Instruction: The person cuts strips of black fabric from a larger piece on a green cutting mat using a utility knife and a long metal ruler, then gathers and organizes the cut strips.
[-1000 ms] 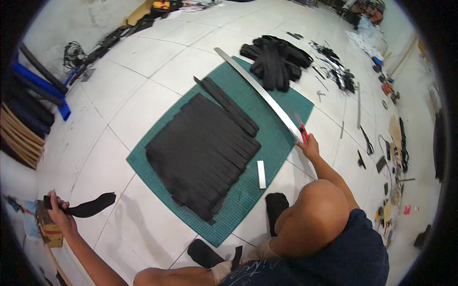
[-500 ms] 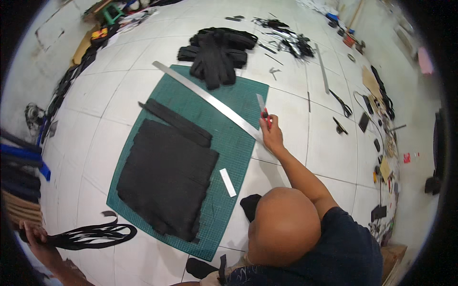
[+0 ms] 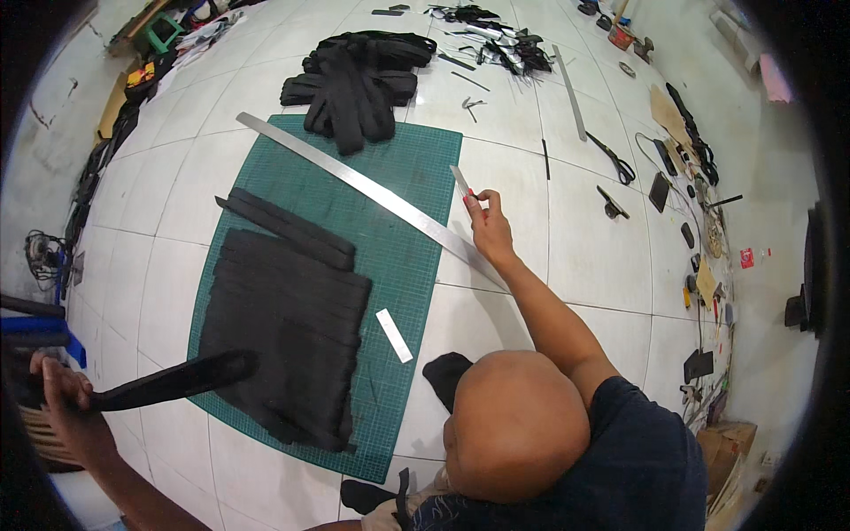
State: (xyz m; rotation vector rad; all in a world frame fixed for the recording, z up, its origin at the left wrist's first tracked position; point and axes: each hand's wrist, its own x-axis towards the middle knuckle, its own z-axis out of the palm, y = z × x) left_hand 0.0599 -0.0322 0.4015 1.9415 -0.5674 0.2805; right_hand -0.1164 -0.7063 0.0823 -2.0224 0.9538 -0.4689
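My left hand [image 3: 69, 388], at the far left, is closed round one end of a black fabric strip [image 3: 168, 382]. The strip's blurred free end reaches over a wide stack of black fabric strips [image 3: 283, 310] on the green cutting mat [image 3: 412, 332]. My right hand [image 3: 492, 228] grips a red utility knife [image 3: 462, 184], its blade pointing up and away beyond the mat's right edge. A long steel ruler [image 3: 354, 180] lies diagonally across the mat, one end near my right forearm. Beside the wide stack lies a narrower black strip bundle [image 3: 292, 228].
A small white plate [image 3: 394, 336] lies on the mat. Looped black strip bundles [image 3: 354, 88] sit at its far edge. Scraps [image 3: 505, 44], another metal ruler [image 3: 569, 93] and scissors [image 3: 613, 159] lie on the tiles. Blue and black rolls [image 3: 40, 332] stand at far left.
My left hand has moved up and forward, swinging the black strip off the floor to over the stack. My right hand has shifted slightly, still with the knife. The whole view has slid.
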